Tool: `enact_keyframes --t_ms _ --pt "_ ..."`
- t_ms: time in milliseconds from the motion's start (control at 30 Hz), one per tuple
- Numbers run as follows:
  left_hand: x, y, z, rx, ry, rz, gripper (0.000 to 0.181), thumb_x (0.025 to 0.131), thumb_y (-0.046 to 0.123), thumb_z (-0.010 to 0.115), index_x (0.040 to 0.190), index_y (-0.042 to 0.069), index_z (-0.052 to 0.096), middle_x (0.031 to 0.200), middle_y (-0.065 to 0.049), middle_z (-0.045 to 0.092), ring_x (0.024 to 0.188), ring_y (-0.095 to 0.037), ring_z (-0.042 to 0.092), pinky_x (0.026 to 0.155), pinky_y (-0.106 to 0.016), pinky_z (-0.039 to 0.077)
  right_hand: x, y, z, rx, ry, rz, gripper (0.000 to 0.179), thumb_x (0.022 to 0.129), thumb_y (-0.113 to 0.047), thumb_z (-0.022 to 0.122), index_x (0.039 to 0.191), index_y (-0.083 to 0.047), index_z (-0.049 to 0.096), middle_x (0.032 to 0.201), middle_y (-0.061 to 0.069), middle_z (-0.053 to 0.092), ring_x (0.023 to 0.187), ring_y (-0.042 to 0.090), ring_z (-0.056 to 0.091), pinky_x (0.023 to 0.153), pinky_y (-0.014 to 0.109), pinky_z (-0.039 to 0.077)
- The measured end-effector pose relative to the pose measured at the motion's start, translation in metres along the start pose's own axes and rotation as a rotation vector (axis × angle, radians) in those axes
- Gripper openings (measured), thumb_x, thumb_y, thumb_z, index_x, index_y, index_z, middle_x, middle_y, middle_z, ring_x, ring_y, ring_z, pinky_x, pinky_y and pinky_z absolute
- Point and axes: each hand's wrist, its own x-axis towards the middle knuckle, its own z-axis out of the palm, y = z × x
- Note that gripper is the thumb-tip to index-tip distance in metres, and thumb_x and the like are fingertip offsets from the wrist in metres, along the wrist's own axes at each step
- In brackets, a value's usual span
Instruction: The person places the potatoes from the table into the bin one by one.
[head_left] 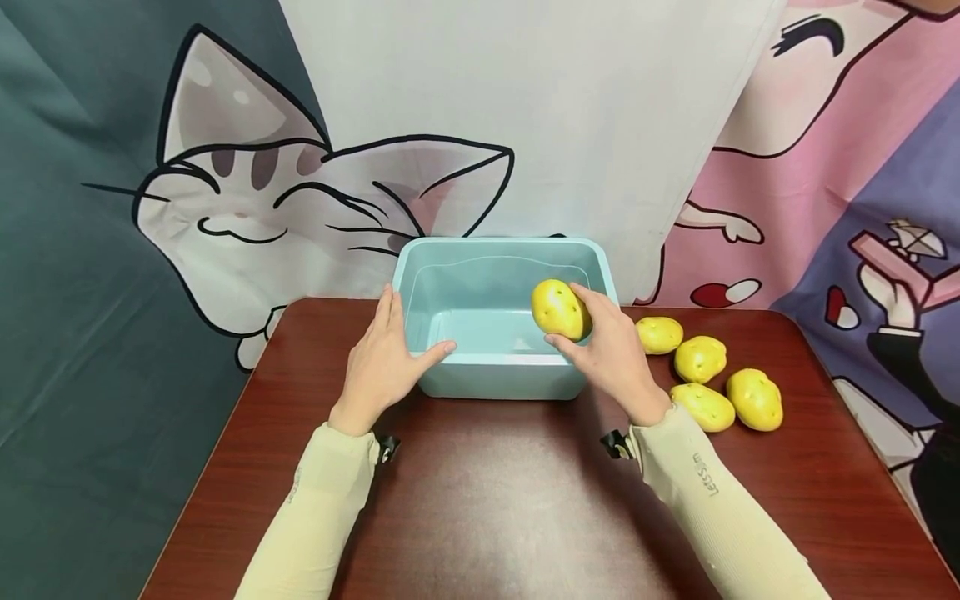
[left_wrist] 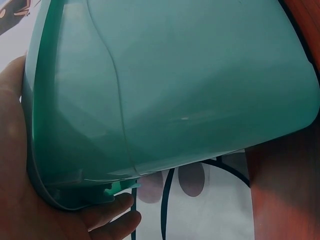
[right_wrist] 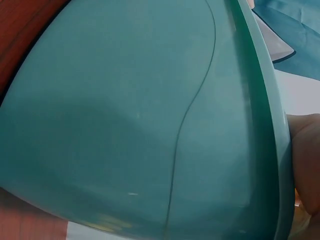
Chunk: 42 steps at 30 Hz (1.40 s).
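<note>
A yellow potato (head_left: 555, 309) is pinched between the thumb and fingers of my right hand (head_left: 617, 354), above the right part of a light blue-green plastic bin (head_left: 502, 381). My left hand (head_left: 378, 360) rests against the bin's front left corner, fingers straight along its outer side and thumb reaching over the front rim. The left wrist view shows that hand's fingers (left_wrist: 112, 220) beside the rim corner. In the right wrist view the bin's wall (right_wrist: 115, 100) fills most of the picture, and only part of the right hand (right_wrist: 307, 160) shows past the rim.
Several more yellow potatoes (head_left: 701, 359) lie on the brown table (head_left: 495, 492) to the right of the bin. Behind the table hangs a cloth backdrop (head_left: 570, 108) with cartoon figures. A dark object stands at the far right edge.
</note>
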Motion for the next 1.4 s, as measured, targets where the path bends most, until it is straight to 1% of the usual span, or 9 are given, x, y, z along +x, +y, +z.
enact_keyframes --t_ms 167,367,600,833,900,967,1133,1267,1400 --pt "-0.001 -0.001 0.0 0.006 0.004 0.0 0.127 0.078 0.089 0.047 0.159 -0.003 0.014 0.168 -0.013 0.006 0.147 -0.035 0.031 0.083 -0.058 0.051 0.0 0.0 0.0 -0.01 -0.034 0.03 0.077 0.079 -0.029 0.087 0.143 0.0 0.053 0.135 0.02 0.06 0.12 0.037 0.057 0.095 0.054 0.047" --pt "-0.002 0.0 -0.002 0.003 0.001 -0.008 0.126 0.078 0.089 0.048 0.159 -0.003 0.014 0.168 -0.013 0.005 0.147 -0.035 0.031 0.083 -0.059 0.051 0.001 0.0 0.0 -0.035 -0.072 0.049 0.077 0.082 -0.036 0.085 0.143 -0.002 0.053 0.134 0.019 0.06 0.115 0.036 0.059 0.089 0.053 0.048" --pt "-0.001 0.001 -0.003 -0.002 0.0 -0.006 0.126 0.079 0.088 0.049 0.159 -0.003 0.015 0.168 -0.012 0.005 0.147 -0.035 0.03 0.084 -0.059 0.051 0.003 0.0 -0.002 -0.072 -0.112 0.04 0.069 0.086 -0.039 0.079 0.14 -0.002 0.056 0.132 0.018 0.061 0.114 0.034 0.059 0.085 0.051 0.049" --pt "0.0 0.0 -0.003 -0.004 0.0 -0.009 0.126 0.079 0.088 0.048 0.159 -0.002 0.014 0.168 -0.012 0.004 0.148 -0.034 0.029 0.085 -0.058 0.051 0.004 -0.001 -0.002 -0.117 -0.17 0.055 0.068 0.091 -0.041 0.074 0.142 0.0 0.054 0.139 0.02 0.057 0.129 0.036 0.053 0.101 0.053 0.043" --pt "0.001 0.0 -0.003 -0.003 -0.001 -0.009 0.126 0.079 0.089 0.048 0.159 -0.003 0.014 0.168 -0.012 0.004 0.148 -0.034 0.029 0.085 -0.058 0.051 0.003 -0.001 -0.001 -0.123 -0.164 0.05 0.067 0.092 -0.041 0.072 0.142 -0.001 0.054 0.14 0.019 0.057 0.13 0.036 0.052 0.102 0.053 0.043" --pt "0.001 -0.001 -0.002 -0.004 0.002 -0.009 0.126 0.079 0.089 0.048 0.159 -0.003 0.015 0.168 -0.012 0.005 0.148 -0.034 0.029 0.085 -0.058 0.051 0.002 0.0 0.0 -0.107 -0.139 0.036 0.064 0.093 -0.039 0.072 0.141 -0.001 0.055 0.139 0.019 0.058 0.129 0.035 0.053 0.102 0.053 0.043" --pt "0.002 -0.001 -0.001 -0.004 -0.003 -0.01 0.125 0.079 0.088 0.048 0.159 -0.003 0.015 0.168 -0.012 0.004 0.148 -0.034 0.028 0.086 -0.058 0.05 -0.002 0.004 0.001 -0.039 -0.034 -0.027 0.052 0.093 -0.026 0.073 0.135 0.001 0.058 0.134 0.018 0.061 0.125 0.035 0.055 0.102 0.052 0.043" --pt "0.001 -0.001 0.0 -0.003 -0.005 -0.005 0.125 0.079 0.088 0.048 0.158 -0.003 0.015 0.168 -0.012 0.004 0.148 -0.034 0.028 0.085 -0.058 0.051 -0.005 0.006 -0.002 -0.022 0.023 -0.07 0.047 0.092 -0.02 0.073 0.132 0.001 0.06 0.131 0.018 0.061 0.124 0.035 0.054 0.104 0.052 0.041" --pt "0.001 -0.002 0.001 -0.005 -0.006 -0.001 0.125 0.079 0.088 0.048 0.158 -0.003 0.015 0.168 -0.013 0.004 0.148 -0.035 0.028 0.085 -0.058 0.051 -0.008 0.008 -0.007 -0.019 0.049 -0.065 0.046 0.092 -0.018 0.074 0.131 0.001 0.06 0.13 0.019 0.061 0.123 0.036 0.053 0.105 0.053 0.04"
